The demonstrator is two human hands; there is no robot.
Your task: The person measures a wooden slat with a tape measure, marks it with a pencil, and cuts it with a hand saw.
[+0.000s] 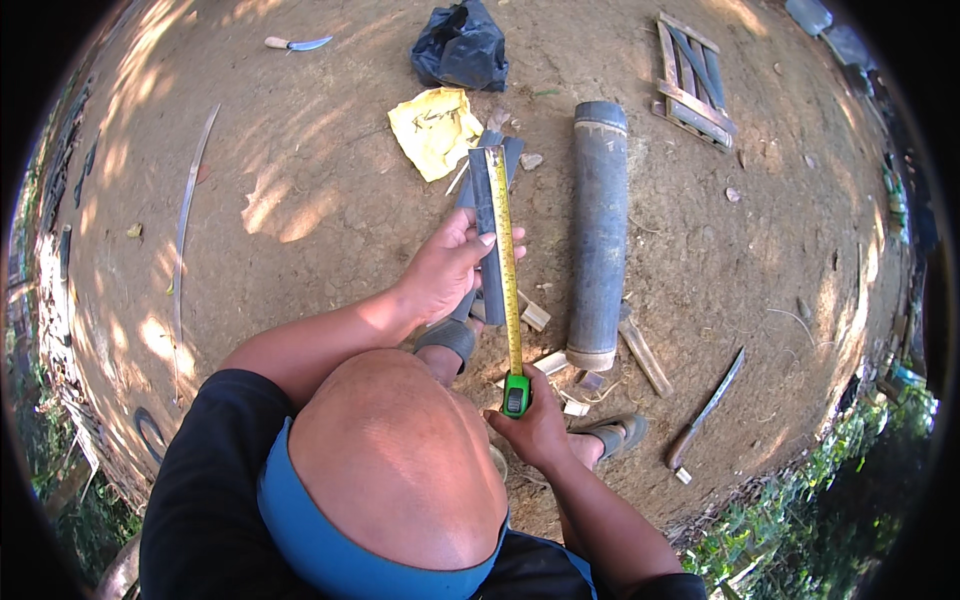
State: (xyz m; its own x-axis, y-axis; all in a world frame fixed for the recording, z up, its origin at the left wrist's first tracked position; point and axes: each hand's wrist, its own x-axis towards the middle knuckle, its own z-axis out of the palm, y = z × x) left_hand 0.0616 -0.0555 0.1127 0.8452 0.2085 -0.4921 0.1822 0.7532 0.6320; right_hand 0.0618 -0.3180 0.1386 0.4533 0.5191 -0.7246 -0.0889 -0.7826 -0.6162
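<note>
My left hand (447,262) is closed around a dark grey slat, seemingly split bamboo (485,195), held lengthwise away from me. Along its right edge runs the yellow blade (506,235) of a tape measure, its far end level with the slat's top. My right hand (540,425) grips the green tape measure case (517,396) near my feet. Behind the slat, more dark strips (513,155) show in part. Some left fingers are hidden behind slat and blade. To the right lies a thick grey bamboo section (598,235).
A yellow cloth or bag (434,130) and a black plastic bag (461,48) lie ahead. A curved knife (298,44) is far left, a long thin strip (190,220) left. On the right are a machete (707,412) and a slatted wooden frame (692,85). Offcuts (645,350) lie near my sandals (620,435).
</note>
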